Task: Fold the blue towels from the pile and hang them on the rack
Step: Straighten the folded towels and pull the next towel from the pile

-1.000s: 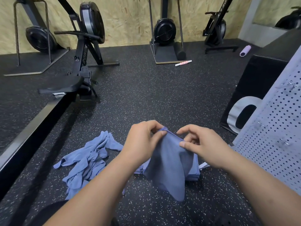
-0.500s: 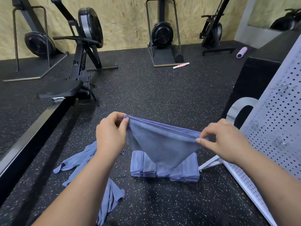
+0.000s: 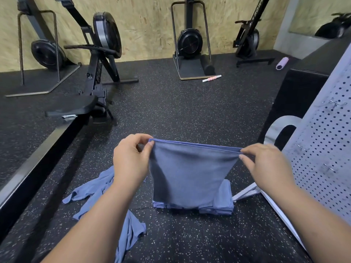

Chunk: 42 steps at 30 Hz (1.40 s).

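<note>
A second ago my hands were close together with the blue towel point(image 3: 190, 173) bunched and drooping between them. Now they are drawn wide apart, the top edge runs taut from one to the other, and the cloth hangs as a flat panel instead of a sagging point. Two layers show along that edge, so I judge the towel is already doubled and squared, ready for its next fold.

My left hand point(image 3: 131, 160) pinches the top corner at 9 o'clock of the towel between thumb and curled fingers. My right hand point(image 3: 266, 164) pinches the opposite corner at 3 o'clock the same way. The towel hangs between and below them, and its lower hem covers part of the stack of folded towels point(image 3: 226, 203) on the floor point(image 3: 171, 111) at 6 o'clock. The loose pile point(image 3: 91, 194) lies at 8 o'clock, beyond my left forearm. The perforated rack point(image 3: 322, 145) leans at 3 o'clock, near my right hand but apart from it, and no towel shows on it yet.
</note>
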Tool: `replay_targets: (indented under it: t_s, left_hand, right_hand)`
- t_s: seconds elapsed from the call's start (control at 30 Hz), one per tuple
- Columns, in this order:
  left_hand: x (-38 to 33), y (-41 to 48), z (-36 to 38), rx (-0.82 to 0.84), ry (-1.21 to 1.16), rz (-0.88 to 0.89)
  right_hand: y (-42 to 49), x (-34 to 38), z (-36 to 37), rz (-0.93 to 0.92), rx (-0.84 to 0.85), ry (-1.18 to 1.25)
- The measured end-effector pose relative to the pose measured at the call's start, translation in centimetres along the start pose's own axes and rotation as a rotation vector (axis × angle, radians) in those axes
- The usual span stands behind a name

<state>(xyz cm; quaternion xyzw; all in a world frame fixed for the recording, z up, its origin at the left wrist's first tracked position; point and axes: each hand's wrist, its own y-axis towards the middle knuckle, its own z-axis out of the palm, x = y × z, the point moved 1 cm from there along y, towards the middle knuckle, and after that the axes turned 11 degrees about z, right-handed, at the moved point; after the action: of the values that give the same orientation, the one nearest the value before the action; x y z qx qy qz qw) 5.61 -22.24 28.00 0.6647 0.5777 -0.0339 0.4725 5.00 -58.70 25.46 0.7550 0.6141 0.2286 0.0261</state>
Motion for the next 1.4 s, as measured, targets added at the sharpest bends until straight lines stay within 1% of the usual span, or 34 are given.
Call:
replay_targets:
  t_s: [0.07,0.2,0.3,0.37,0.47,0.5,0.53,0.57,0.6,0.67,0.73,0.77,0.83,0.93,1.0,1.03,1.13,1.2,1.23,1.33,1.4]
  left_hand:
    - [0.2,-0.1,0.2,0.040,0.063,0.016]
    - [0.7,-0.4,0.6,0.136,0.171,-0.010]
    - [0.4,-0.7,0.9,0.179,0.263,-0.002]
    - [0.3,-0.7,1.0,0.188,0.279,-0.038]
    - [0.5,-0.8,1.1,0.193,0.239,-0.126]
    - [0.7,-0.8,1.1,0.191,0.223,-0.150]
    - [1.0,-0.8,1.1,0.189,0.211,-0.174]
    - [1.3,-0.7,1.1,0.184,0.201,-0.198]
    - [1.6,-0.6,1.1,0.173,0.192,-0.222]
    - [2.1,-0.4,1.0,0.147,0.172,-0.255]
    - [2.1,-0.4,1.1,0.137,0.162,-0.262]
    - [2.1,-0.4,1.2,0.131,0.154,-0.263]
    - [1.9,-0.4,1.4,0.105,0.124,-0.275]
    - [2.0,-0.2,1.4,0.007,-0.005,-0.339]
    - [2.0,0.0,1.3,-0.076,-0.109,-0.388]
    - [1.9,0.0,1.2,-0.111,-0.164,-0.406]
    - [1.4,0.2,1.1,-0.167,-0.297,-0.371]
    - [0.9,0.3,0.9,-0.156,-0.276,-0.281]
    - [0.6,0.4,0.8,-0.137,-0.246,-0.235]
    - [-0.3,0.2,0.5,-0.087,-0.182,-0.141]
    - [-0.7,0.2,0.4,-0.072,-0.224,-0.129]
  right_hand:
    - [0.1,0.1,-0.6,0.027,-0.066,0.044]
    - [0.2,0.7,-2.2,0.131,-0.126,0.223]
    - [0.0,1.2,-2.9,0.141,-0.174,0.306]
    - [0.1,1.2,-3.0,0.099,-0.169,0.287]
    - [0.4,0.9,-2.5,-0.002,-0.131,0.151]
    - [0.4,1.1,-2.5,-0.009,-0.110,0.163]
    - [0.5,1.1,-2.7,-0.006,-0.079,0.224]
    - [0.5,1.3,-3.0,0.004,-0.026,0.335]
    - [0.6,1.6,-3.6,0.019,0.062,0.489]
    - [0.6,2.3,-5.1,0.041,0.304,0.820]
    - [0.4,2.8,-6.5,0.009,0.478,1.017]
    - [0.2,2.9,-6.9,-0.023,0.555,1.070]
    - [-0.1,3.2,-7.4,-0.085,0.684,1.090]
    - [-0.1,2.8,-7.8,-0.091,0.763,1.002]
    - [0.0,2.1,-7.5,-0.080,0.751,0.920]
    - [0.1,1.9,-7.3,-0.061,0.712,0.885]
    - [0.4,1.3,-6.1,0.100,0.492,0.870]
    - [0.8,0.7,-5.2,0.184,0.327,0.819]
    - [1.0,0.4,-4.8,0.200,0.273,0.787]
    - [1.2,0.1,-4.5,0.252,0.178,0.751]
    - [1.3,0.0,-4.6,0.268,0.145,0.735]
